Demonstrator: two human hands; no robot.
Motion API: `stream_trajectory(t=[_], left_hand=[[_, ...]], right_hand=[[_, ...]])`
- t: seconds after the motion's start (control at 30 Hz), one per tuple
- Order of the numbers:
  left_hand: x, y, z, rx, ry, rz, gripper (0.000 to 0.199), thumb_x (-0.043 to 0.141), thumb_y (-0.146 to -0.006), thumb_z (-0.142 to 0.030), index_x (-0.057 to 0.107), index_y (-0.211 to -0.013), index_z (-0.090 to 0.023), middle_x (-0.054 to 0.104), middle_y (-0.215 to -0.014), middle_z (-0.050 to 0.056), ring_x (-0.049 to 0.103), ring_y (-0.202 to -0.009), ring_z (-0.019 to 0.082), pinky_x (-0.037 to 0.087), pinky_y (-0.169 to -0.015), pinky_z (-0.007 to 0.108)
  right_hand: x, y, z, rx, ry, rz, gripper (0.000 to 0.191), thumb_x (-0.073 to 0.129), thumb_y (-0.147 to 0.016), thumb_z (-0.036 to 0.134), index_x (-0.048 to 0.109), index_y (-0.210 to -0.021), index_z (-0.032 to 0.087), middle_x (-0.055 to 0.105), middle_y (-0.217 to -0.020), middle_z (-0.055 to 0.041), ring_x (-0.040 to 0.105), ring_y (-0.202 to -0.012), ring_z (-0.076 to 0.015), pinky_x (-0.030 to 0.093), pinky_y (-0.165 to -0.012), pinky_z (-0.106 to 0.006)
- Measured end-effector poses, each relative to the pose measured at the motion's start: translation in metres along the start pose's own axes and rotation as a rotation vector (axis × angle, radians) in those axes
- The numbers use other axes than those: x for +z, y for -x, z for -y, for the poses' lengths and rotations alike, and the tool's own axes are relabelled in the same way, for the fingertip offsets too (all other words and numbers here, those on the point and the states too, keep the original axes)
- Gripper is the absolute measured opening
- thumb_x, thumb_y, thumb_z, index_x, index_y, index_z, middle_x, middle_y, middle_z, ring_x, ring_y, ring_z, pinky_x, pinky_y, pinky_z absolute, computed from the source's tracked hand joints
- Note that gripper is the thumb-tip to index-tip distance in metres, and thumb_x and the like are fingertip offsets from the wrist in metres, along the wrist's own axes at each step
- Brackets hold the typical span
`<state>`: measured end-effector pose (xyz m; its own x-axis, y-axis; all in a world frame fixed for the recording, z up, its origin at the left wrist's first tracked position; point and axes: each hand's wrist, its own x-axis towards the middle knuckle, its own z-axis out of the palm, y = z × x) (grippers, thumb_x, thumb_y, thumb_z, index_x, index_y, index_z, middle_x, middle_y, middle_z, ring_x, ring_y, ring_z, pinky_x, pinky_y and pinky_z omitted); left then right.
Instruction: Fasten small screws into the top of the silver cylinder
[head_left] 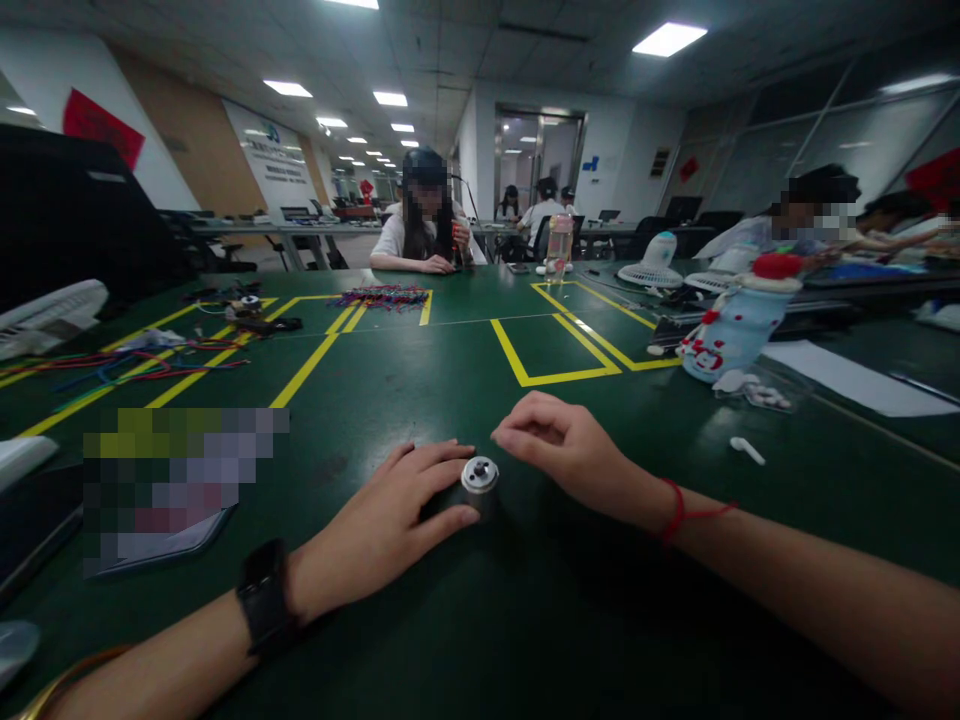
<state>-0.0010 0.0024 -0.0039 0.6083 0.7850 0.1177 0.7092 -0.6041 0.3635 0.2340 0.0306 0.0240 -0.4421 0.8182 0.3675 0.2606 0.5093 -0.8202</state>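
A small silver electric motor (480,476) stands upright on the green table, its round top with a dark centre facing up. The thumb and index finger of my left hand (409,500) lie against its left side and steady it, while the other fingers stretch forward on the table. Just beyond the motor and to its right is my right hand (559,445), apart from it. Its fingers are curled in and the fingertips pinched together; whatever may be between them is too small or hidden to make out.
Yellow tape (525,378) marks areas on the table (420,390). Coloured wires (150,365) lie left, with a wire bundle (382,297) farther back. A blue bottle (739,325), a plastic bag (754,390) and a white earbud (747,450) are right. A person (427,225) sits opposite.
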Motion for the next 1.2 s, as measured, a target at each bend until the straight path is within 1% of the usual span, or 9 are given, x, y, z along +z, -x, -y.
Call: stream_trajectory(t=[0.17, 0.3, 0.47, 0.6, 0.77, 0.87, 0.97, 1.1, 1.2], left_hand=[[0.0, 0.001, 0.0, -0.006, 0.02, 0.006, 0.039, 0.046, -0.095, -0.046, 0.044, -0.133, -0.036, 0.042, -0.144, -0.001, 0.035, -0.133, 0.024, 0.019, -0.112, 0.053], [0.0, 0.001, 0.001, -0.01, 0.017, 0.007, 0.04, 0.047, -0.095, -0.047, 0.044, -0.133, -0.037, 0.042, -0.145, -0.002, 0.035, -0.134, 0.023, 0.019, -0.113, 0.052], [-0.001, 0.0, 0.001, -0.012, 0.0, 0.022, 0.04, 0.046, -0.095, -0.047, 0.043, -0.134, -0.037, 0.041, -0.146, -0.002, 0.034, -0.134, 0.023, 0.016, -0.113, 0.054], [-0.001, 0.001, 0.0, -0.013, 0.009, 0.016, 0.039, 0.046, -0.095, -0.047, 0.043, -0.133, -0.037, 0.042, -0.145, -0.001, 0.035, -0.133, 0.023, 0.016, -0.112, 0.054], [-0.002, 0.0, -0.003, 0.003, 0.016, -0.008, 0.037, 0.049, -0.095, -0.044, 0.046, -0.13, -0.034, 0.044, -0.143, 0.001, 0.038, -0.131, 0.023, 0.02, -0.112, 0.052], [-0.002, -0.001, -0.004, 0.022, 0.024, -0.02, 0.037, 0.05, -0.094, -0.043, 0.047, -0.13, -0.034, 0.046, -0.141, 0.001, 0.041, -0.128, 0.023, 0.024, -0.11, 0.05], [-0.002, -0.001, -0.004, 0.027, 0.03, -0.03, 0.037, 0.051, -0.094, -0.043, 0.048, -0.129, -0.033, 0.047, -0.14, 0.002, 0.041, -0.128, 0.024, 0.027, -0.109, 0.049], [-0.002, -0.001, -0.004, 0.028, 0.025, -0.033, 0.036, 0.051, -0.094, -0.043, 0.05, -0.128, -0.033, 0.048, -0.139, 0.001, 0.042, -0.127, 0.025, 0.025, -0.11, 0.051], [-0.001, 0.0, -0.003, 0.015, 0.019, -0.036, 0.037, 0.051, -0.094, -0.043, 0.049, -0.129, -0.033, 0.047, -0.14, 0.002, 0.041, -0.129, 0.025, 0.023, -0.111, 0.052]], right_hand=[[-0.016, -0.005, -0.034, 0.288, -0.142, -0.185, 0.029, 0.057, -0.086, 0.041, 0.066, -0.082, 0.014, 0.053, -0.065, 0.0017, 0.045, -0.056, -0.0096, 0.034, -0.052, -0.024], [-0.018, -0.006, -0.048, 0.296, -0.154, -0.191, 0.034, 0.054, -0.087, 0.045, 0.067, -0.083, 0.014, 0.053, -0.065, 0.0015, 0.045, -0.055, -0.0093, 0.034, -0.051, -0.024], [-0.016, -0.006, -0.045, 0.292, -0.126, -0.165, 0.032, 0.054, -0.087, 0.043, 0.068, -0.082, 0.014, 0.055, -0.065, 0.0013, 0.046, -0.055, -0.0095, 0.035, -0.052, -0.024], [-0.01, -0.002, -0.033, 0.238, -0.032, -0.067, 0.024, 0.06, -0.085, 0.037, 0.069, -0.084, 0.014, 0.06, -0.071, -0.0012, 0.051, -0.062, -0.0116, 0.039, -0.056, -0.025], [0.006, 0.004, -0.006, 0.043, 0.111, 0.065, 0.023, 0.063, -0.083, 0.035, 0.068, -0.098, 0.018, 0.062, -0.087, -0.003, 0.053, -0.069, -0.0119, 0.042, -0.061, -0.025], [0.013, 0.006, 0.007, -0.075, 0.19, 0.078, 0.021, 0.065, -0.082, 0.034, 0.069, -0.097, 0.019, 0.061, -0.088, -0.0028, 0.052, -0.071, -0.012, 0.043, -0.065, -0.026], [0.017, 0.006, 0.011, -0.121, 0.202, 0.079, 0.017, 0.066, -0.082, 0.03, 0.069, -0.094, 0.019, 0.062, -0.088, -0.0026, 0.052, -0.071, -0.0119, 0.043, -0.066, -0.026], [0.017, 0.003, 0.013, -0.118, 0.169, 0.041, 0.011, 0.065, -0.082, 0.026, 0.07, -0.087, 0.018, 0.061, -0.084, -0.0015, 0.052, -0.07, -0.0113, 0.043, -0.065, -0.025], [0.008, 0.002, 0.01, -0.061, 0.102, -0.026, 0.015, 0.063, -0.084, 0.031, 0.069, -0.088, 0.017, 0.062, -0.084, -0.0018, 0.054, -0.072, -0.012, 0.043, -0.064, -0.025]])
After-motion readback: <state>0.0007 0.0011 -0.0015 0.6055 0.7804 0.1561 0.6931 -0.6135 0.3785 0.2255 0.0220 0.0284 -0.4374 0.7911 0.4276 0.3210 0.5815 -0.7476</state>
